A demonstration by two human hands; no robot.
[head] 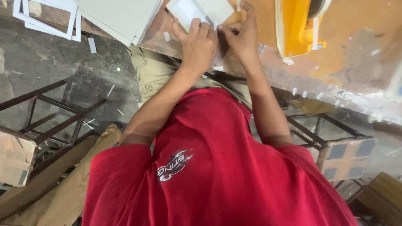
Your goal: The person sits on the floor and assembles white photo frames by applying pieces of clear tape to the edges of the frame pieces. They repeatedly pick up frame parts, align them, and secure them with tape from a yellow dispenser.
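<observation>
Brown wood of the desk (pixel 356 25) across the top, scuffed, dotted with pale tape scraps. Beside it at upper left, a stack of white boards (pixel 121 16) hanging past the edge, and flat white frames (pixel 46 16) further left. To the right, a yellow tape dispenser (pixel 297 25), well apart from both hands.

Between stack and dispenser, right at the near edge of the desk, a small white panel (pixel 197 10). Gripped by the left hand (pixel 197 42), fingers curled down over its lower side, thumb spread. Pinched at its right corner by the right hand (pixel 240 35), fingertips closed tight, forefinger raised; whether on a thin strip as well, impossible to tell.

Likely trouble: so close to the edge, could slide off onto the lap if the left grip eases; could also nudge the overhanging boards just beside it.

Below, dark metal stool frames (pixel 54 117) and a cardboard-topped stool (pixel 347 157) crowding the floor on either side of the knees.
</observation>
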